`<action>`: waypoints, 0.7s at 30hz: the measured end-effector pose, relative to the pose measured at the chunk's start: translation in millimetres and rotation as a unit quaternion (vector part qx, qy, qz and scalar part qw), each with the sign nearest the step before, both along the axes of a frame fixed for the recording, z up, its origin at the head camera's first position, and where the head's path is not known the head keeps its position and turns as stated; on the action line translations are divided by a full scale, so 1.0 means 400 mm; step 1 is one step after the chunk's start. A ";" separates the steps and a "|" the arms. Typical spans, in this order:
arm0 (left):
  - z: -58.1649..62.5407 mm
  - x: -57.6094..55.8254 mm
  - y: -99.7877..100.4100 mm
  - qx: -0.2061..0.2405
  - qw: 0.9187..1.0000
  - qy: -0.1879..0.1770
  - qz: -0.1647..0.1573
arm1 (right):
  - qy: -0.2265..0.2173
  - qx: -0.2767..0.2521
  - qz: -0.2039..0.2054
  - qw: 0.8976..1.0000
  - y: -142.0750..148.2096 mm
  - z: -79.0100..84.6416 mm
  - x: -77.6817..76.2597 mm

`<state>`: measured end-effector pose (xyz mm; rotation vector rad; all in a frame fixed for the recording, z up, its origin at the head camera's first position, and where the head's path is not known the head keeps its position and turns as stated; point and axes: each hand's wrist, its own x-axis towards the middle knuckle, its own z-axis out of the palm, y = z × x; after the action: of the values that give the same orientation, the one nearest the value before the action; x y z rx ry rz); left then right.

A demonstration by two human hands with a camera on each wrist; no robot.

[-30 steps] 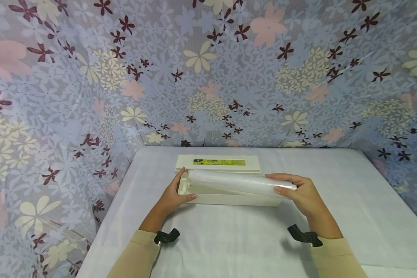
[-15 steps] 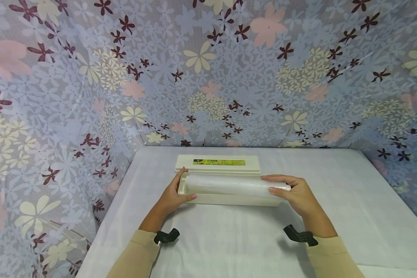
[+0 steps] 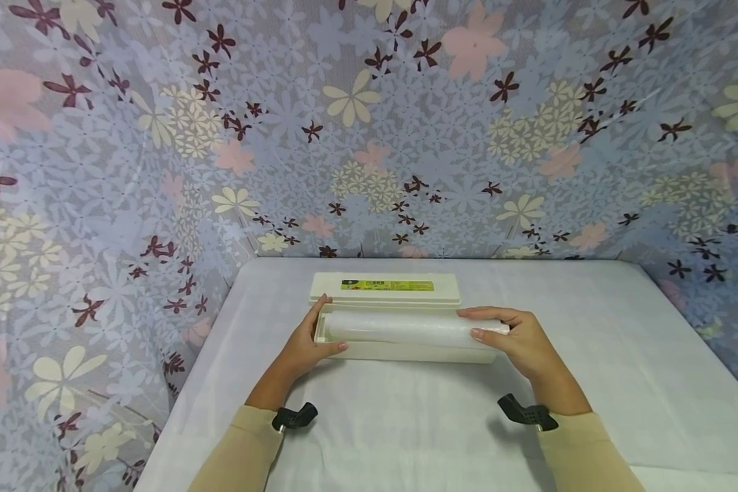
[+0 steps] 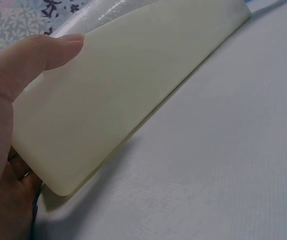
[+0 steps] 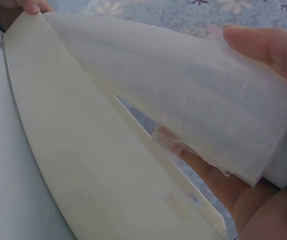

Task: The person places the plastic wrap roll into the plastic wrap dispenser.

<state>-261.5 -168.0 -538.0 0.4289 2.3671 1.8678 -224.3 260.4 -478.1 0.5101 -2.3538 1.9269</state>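
A long cream plastic box (image 3: 406, 352) stands uncovered on the table. My left hand (image 3: 304, 347) grips its left end, thumb on the front wall and fingers round the back. A roll of clear plastic wrap (image 3: 406, 328) lies with its left end inside the box. Its right end is tilted up above the rim, as the right wrist view shows. My right hand (image 3: 523, 338) holds that raised end between thumb and fingers. In the right wrist view a loose, crumpled edge of film (image 5: 176, 142) hangs under the roll. The box's floor is mostly hidden by the roll.
Just behind the box lies its cream lid (image 3: 387, 296), bearing a yellow-green label. A white cloth covers the table (image 3: 418, 424). A flowered curtain (image 3: 430, 137) hangs along the table's back and left side.
My right hand has moved left and the roll with it. The roll's left end has gone down into the box, and its tilt is smaller. My left hand stays at the box's end.
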 end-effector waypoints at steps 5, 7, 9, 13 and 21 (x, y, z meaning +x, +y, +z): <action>0.001 0.000 0.000 -0.002 1.000 0.003 -0.001 | -0.006 0.006 -0.004 1.000 -0.004 0.005 -0.004; 0.001 0.000 0.000 -0.004 1.000 0.003 -0.001 | -0.008 0.007 -0.002 1.000 -0.006 0.004 -0.007; 0.001 -0.001 -0.001 -0.005 1.000 0.003 -0.001 | -0.006 0.010 -0.001 1.000 -0.007 0.003 -0.010; 0.001 0.000 0.000 -0.007 1.000 0.008 -0.002 | -0.001 0.017 0.001 1.000 -0.011 0.003 -0.016; -0.001 -0.001 -0.002 -0.008 1.000 0.016 -0.003 | 0.018 0.018 0.010 1.000 -0.021 0.001 -0.027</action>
<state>-261.8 -168.6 -538.5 0.4669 2.3958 1.8523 -235.0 252.2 -477.5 0.5689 -2.3756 1.8697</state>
